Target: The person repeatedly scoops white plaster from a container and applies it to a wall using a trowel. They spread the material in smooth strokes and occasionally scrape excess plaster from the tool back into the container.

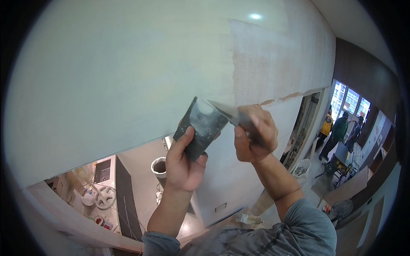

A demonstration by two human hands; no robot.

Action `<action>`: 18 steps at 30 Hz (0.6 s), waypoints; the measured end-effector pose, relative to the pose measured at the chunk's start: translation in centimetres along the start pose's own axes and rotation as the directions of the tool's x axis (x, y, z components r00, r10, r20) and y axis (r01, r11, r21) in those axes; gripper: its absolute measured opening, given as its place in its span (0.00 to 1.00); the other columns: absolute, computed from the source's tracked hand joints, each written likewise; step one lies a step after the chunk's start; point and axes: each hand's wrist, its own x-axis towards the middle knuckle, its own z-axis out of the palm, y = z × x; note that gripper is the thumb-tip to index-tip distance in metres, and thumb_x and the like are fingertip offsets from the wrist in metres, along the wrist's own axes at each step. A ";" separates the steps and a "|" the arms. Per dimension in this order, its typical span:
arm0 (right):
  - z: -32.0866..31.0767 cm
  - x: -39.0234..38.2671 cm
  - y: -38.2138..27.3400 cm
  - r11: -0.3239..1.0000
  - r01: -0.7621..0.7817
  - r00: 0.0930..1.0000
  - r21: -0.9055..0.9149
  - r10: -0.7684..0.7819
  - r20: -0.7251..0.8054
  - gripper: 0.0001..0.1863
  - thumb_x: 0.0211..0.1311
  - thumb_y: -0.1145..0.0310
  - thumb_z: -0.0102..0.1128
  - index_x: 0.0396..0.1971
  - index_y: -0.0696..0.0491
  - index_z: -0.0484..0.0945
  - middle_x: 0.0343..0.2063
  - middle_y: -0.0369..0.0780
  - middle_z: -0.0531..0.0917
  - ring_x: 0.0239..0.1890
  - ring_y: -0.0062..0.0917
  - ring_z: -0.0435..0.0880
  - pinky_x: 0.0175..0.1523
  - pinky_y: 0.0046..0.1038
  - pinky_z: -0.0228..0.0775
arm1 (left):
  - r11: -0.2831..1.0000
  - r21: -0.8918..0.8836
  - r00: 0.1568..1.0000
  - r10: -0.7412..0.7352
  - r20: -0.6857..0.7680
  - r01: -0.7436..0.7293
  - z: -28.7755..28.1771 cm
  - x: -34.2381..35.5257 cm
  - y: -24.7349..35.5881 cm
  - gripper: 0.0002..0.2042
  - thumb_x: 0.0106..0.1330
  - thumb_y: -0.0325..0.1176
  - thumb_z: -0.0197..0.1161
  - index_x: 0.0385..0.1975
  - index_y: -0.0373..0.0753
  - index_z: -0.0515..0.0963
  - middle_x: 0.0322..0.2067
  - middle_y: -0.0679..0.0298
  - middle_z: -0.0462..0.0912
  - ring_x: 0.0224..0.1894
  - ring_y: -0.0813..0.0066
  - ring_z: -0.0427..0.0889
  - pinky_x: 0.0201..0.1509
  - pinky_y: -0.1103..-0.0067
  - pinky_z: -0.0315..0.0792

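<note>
At the far left, below the lower edge of the large pale, smooth wall panel [128, 77], there is a work surface with many small things, among them a white plastic piece with round holes [105, 198]. Next to it stands a long dark-grey panel [127, 192], and then a cylindrical bin with a white rim [155, 173].

In the middle, the left hand [183, 168] is closed upon a flat, dark-grey rectangular plate [199, 134], tilted in front of the wall panel. The thumb presses on its face, and the other fingers are mostly hidden behind. A whitish smear of paste [205, 112] lies near its upper end.

Just to the right, the right hand [258, 134] is curled firmly around the handle of a thin grey metal scraper [224, 110]. The scraper's blade points to the left, at the plate's upper right edge. Because of blur, I cannot tell if they are touching.

In my judgement, the step in hand is the working of paste between the two tools. The next move calls for a steady plate and a flat blade angle, with light pressure, so that no paste falls down.

Behind the right hand, the wall panel has a rougher, pinkish-white patch [273, 64].
</note>
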 end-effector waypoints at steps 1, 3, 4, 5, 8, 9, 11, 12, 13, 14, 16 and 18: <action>-0.2 -0.7 0.0 1.000 -0.008 0.999 0.009 0.007 0.033 0.28 0.50 0.88 0.59 0.55 0.60 0.79 0.41 0.47 0.85 0.36 0.33 0.85 0.43 0.28 0.77 | 0.999 -0.037 1.000 -0.023 0.005 0.023 -0.4 0.2 -0.3 0.17 0.78 0.32 0.46 0.60 0.29 0.70 0.52 0.48 0.82 0.55 0.55 0.84 0.20 0.83 0.82; -1.1 -1.9 0.2 0.999 -0.024 0.995 0.027 0.021 0.101 0.30 0.49 0.89 0.58 0.56 0.57 0.80 0.42 0.46 0.85 0.37 0.34 0.85 0.43 0.28 0.77 | 0.999 0.010 0.998 -0.054 0.027 0.054 -0.5 -0.1 -0.6 0.17 0.77 0.33 0.51 0.61 0.35 0.68 0.49 0.55 0.83 0.46 0.65 0.87 0.22 0.84 0.80; -2.0 -2.4 0.6 0.993 -0.113 0.968 -0.038 0.119 0.222 0.31 0.48 0.89 0.58 0.56 0.56 0.80 0.43 0.45 0.85 0.39 0.33 0.85 0.43 0.28 0.77 | 0.997 0.031 0.997 -0.073 0.038 0.072 -0.7 0.0 -0.9 0.17 0.76 0.34 0.53 0.62 0.38 0.68 0.47 0.58 0.84 0.42 0.70 0.88 0.22 0.84 0.79; -3.0 -2.7 1.0 0.975 -0.190 0.918 -0.112 0.217 0.333 0.31 0.47 0.89 0.58 0.56 0.55 0.80 0.43 0.45 0.85 0.40 0.33 0.85 0.44 0.28 0.78 | 0.997 0.050 0.997 -0.054 0.055 0.051 -0.5 0.0 -1.0 0.18 0.75 0.33 0.53 0.63 0.37 0.67 0.48 0.58 0.83 0.42 0.69 0.88 0.23 0.83 0.80; -6.6 -4.5 2.2 0.875 -0.386 0.748 -0.291 0.482 0.457 0.30 0.52 0.88 0.56 0.58 0.52 0.80 0.44 0.43 0.84 0.42 0.32 0.84 0.44 0.29 0.78 | 0.978 0.200 0.996 0.036 0.084 -0.052 0.6 0.2 -1.5 0.22 0.74 0.30 0.55 0.66 0.36 0.64 0.51 0.56 0.81 0.44 0.66 0.87 0.30 0.78 0.83; -7.3 -5.4 1.9 0.825 -0.477 0.732 -0.304 0.564 0.383 0.29 0.54 0.87 0.56 0.58 0.54 0.79 0.44 0.43 0.84 0.42 0.32 0.84 0.43 0.30 0.78 | 0.945 0.308 0.993 0.088 0.081 -0.109 1.1 0.1 -2.0 0.23 0.74 0.28 0.55 0.67 0.35 0.63 0.52 0.56 0.81 0.46 0.64 0.87 0.35 0.76 0.84; -8.6 -7.7 0.2 0.308 -0.944 0.320 0.118 0.941 0.106 0.21 0.63 0.80 0.55 0.56 0.60 0.76 0.42 0.43 0.84 0.41 0.29 0.84 0.40 0.30 0.78 | 0.760 0.583 0.958 0.222 0.180 -0.286 0.5 0.1 -2.7 0.24 0.72 0.24 0.56 0.68 0.35 0.62 0.53 0.54 0.80 0.50 0.60 0.85 0.45 0.72 0.84; -9.3 -8.0 -0.2 0.134 -0.949 0.190 0.285 0.965 0.179 0.20 0.63 0.78 0.55 0.56 0.60 0.75 0.42 0.43 0.84 0.41 0.28 0.84 0.39 0.30 0.78 | 0.582 0.709 0.916 0.277 0.289 -0.399 -1.3 0.1 -3.3 0.25 0.72 0.22 0.56 0.68 0.36 0.63 0.54 0.52 0.79 0.52 0.57 0.84 0.50 0.69 0.82; -9.8 -8.3 -0.5 -0.051 -0.896 0.077 0.440 0.960 0.268 0.20 0.64 0.77 0.55 0.56 0.61 0.74 0.42 0.42 0.84 0.41 0.27 0.84 0.39 0.29 0.77 | 0.362 0.787 0.863 0.296 0.410 -0.499 -3.0 0.8 -3.7 0.25 0.71 0.20 0.56 0.68 0.37 0.63 0.54 0.51 0.79 0.54 0.55 0.83 0.55 0.67 0.81; -10.4 -8.4 -0.8 -0.227 -0.791 -0.006 0.568 0.931 0.364 0.19 0.65 0.75 0.55 0.56 0.61 0.73 0.42 0.42 0.83 0.41 0.26 0.84 0.38 0.28 0.77 | -0.059 0.650 0.638 0.144 0.757 -0.758 -4.3 2.3 -2.8 0.27 0.65 0.16 0.61 0.65 0.40 0.69 0.59 0.48 0.74 0.61 0.51 0.78 0.63 0.64 0.75; -10.1 -8.0 -2.4 -0.464 -0.658 -0.094 0.593 0.832 0.547 0.20 0.65 0.74 0.55 0.57 0.60 0.72 0.42 0.41 0.83 0.39 0.25 0.84 0.37 0.27 0.76 | -0.112 0.531 0.536 -0.009 0.844 -0.840 -4.5 3.0 -3.5 0.32 0.55 0.15 0.66 0.62 0.46 0.75 0.62 0.50 0.71 0.65 0.49 0.74 0.63 0.63 0.75; -9.9 -7.5 -2.4 -0.557 -0.596 -0.093 0.578 0.763 0.639 0.21 0.64 0.73 0.55 0.58 0.59 0.71 0.41 0.40 0.83 0.37 0.24 0.83 0.35 0.26 0.76 | -0.263 0.514 0.554 -0.110 0.825 -0.817 -4.9 3.4 -3.7 0.36 0.48 0.13 0.67 0.61 0.49 0.76 0.62 0.52 0.71 0.65 0.48 0.73 0.63 0.63 0.76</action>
